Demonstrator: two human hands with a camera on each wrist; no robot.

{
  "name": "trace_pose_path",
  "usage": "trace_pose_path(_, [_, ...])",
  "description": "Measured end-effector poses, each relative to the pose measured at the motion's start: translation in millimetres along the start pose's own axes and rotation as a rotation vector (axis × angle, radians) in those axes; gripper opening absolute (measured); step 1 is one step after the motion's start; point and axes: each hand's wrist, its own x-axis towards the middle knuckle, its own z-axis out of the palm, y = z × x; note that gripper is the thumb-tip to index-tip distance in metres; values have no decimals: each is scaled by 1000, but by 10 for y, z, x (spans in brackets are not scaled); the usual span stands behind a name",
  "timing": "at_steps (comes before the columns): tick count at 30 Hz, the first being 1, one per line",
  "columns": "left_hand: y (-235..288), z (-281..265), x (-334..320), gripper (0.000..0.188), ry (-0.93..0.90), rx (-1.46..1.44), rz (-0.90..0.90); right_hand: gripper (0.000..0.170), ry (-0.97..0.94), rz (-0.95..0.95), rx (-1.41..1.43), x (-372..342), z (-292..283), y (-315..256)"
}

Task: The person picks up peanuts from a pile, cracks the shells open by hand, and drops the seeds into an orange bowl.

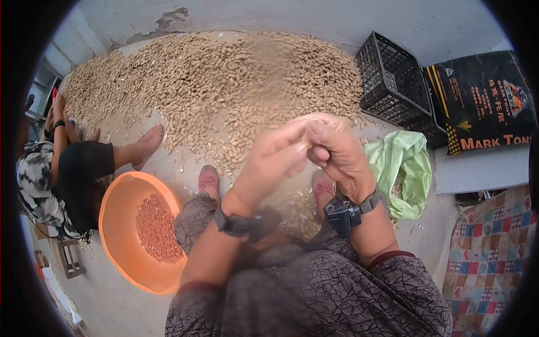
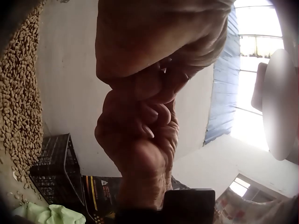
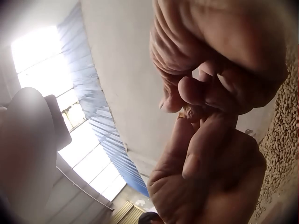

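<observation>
My left hand and right hand meet fingertip to fingertip above my lap, the left one blurred. A small brownish peanut shows between the fingertips in the right wrist view, pinched by both hands and mostly covered by the fingers. In the left wrist view the left hand hangs over the right hand, and their curled fingers hide what they hold. Beyond them a wide heap of unshelled peanuts lies on the floor. Reddish shelled peanuts lie in an orange basin to my left.
A green plastic bag stands open at my right, with black crates and a black printed sack behind it. A patchwork cloth hangs at the lower right. Another person sits at the left beyond the basin.
</observation>
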Motion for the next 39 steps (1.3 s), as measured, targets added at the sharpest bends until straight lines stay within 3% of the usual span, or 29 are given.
trace_pose_path(3, [61, 4, -1, 44, -20, 67, -15, 32, 21, -37, -103, -24, 79, -35])
trace_pose_path(6, [108, 22, -16, 48, -15, 193, -39, 30, -22, -44, -30, -50, 133, -72])
trace_pose_path(8, [107, 30, -39, 36, -133, 100, 131, 28, 28, -39, -20, -54, 165, -45])
trace_pose_path(9, [111, 26, -45, 36, -132, 100, 131, 26, 80, -36, -11, -53, 172, -35])
trace_pose_path(19, [-32, -143, 7, 28, 22, 116, -50, 23, 161, -45, -124, 38, 109, 118])
trace_pose_path(25, [-72, -114, 45, 26, 199, 91, -6, 31, 40, -162, -478, 52, 73, 138])
trace_pose_path(28, [-48, -108, 30, 26, 273, 124, 31, 25, 184, -214, -436, 26, 43, 85])
trace_pose_path(30, [-63, -111, 26, 26, 307, 201, 69, 27, 240, -35, -225, -19, 44, -43])
trace_pose_path(31, [-89, -95, 23, 24, 320, 315, 124, 27, 259, -30, -251, -2, 45, -27])
trace_pose_path(33, [-155, -70, 41, 22, 331, 429, 177, 24, 241, -29, -213, 27, 65, 39])
trace_pose_path(35, [-243, -52, 63, 23, 261, 533, 377, 23, 226, -27, -174, 29, 62, 52])
trace_pose_path(37, [-300, -48, 81, 23, 285, 515, 374, 23, 139, 27, -18, 45, 51, 38])
trace_pose_path(39, [-366, -65, 96, 22, 311, 499, 373, 20, 171, 22, 12, 62, 55, 97])
